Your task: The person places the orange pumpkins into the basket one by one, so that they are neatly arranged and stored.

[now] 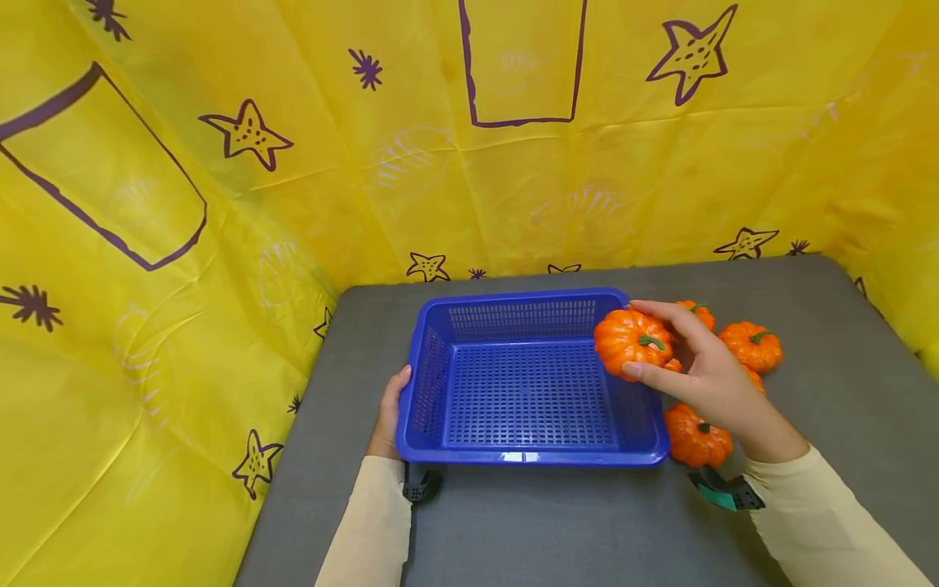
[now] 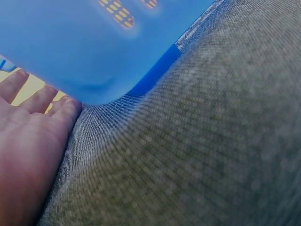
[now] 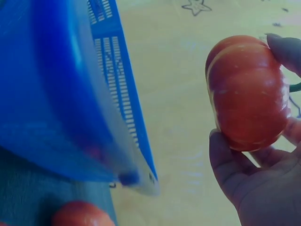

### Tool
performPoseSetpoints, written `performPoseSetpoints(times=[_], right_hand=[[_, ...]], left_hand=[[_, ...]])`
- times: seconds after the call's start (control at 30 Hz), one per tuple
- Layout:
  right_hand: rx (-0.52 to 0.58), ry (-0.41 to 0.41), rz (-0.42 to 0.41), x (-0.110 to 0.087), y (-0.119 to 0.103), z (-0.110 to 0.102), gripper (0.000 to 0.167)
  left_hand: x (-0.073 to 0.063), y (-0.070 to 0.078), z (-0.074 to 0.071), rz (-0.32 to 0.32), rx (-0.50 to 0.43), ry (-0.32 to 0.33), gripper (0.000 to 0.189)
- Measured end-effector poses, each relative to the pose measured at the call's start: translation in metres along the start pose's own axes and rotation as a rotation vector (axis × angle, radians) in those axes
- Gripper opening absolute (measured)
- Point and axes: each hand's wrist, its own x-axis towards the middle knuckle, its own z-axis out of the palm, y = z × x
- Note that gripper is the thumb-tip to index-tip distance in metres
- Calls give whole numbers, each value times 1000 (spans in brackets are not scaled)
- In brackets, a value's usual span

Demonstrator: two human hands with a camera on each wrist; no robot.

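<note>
In the head view a blue plastic basket (image 1: 528,395) with slotted walls sits on the grey table, nothing inside it. My left hand (image 1: 389,412) rests against the basket's left side; the left wrist view shows its fingers (image 2: 35,100) fairly straight along the outer wall. Over the basket's right rim, my right hand (image 1: 704,371) holds a small orange pumpkin (image 1: 627,338) with a green stem, pinched between thumb and fingers. In the right wrist view this pumpkin (image 3: 247,94) is raised above and apart from the basket wall (image 3: 61,84).
Right of the basket lie several more orange pumpkins, among them one (image 1: 751,346) beyond my right hand and one (image 1: 697,436) close to the basket's near right corner. Yellow cloth (image 1: 513,187) with purple drawings hangs behind the grey table (image 1: 528,530) and at its sides.
</note>
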Motion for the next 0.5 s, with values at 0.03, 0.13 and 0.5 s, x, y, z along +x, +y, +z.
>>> performPoseSetpoints(times=[0.03, 0.13, 0.5], right_hand=[[0, -6, 1, 1, -1, 2, 74], [-2, -20, -4, 6, -2, 7, 74], [-46, -53, -62, 22, -12, 21, 74]], left_hand=[[0, 0, 0, -2, -4, -1, 65], [-1, 0, 0, -5, -8, 3, 66], [0, 0, 0, -8, 11, 23, 70]])
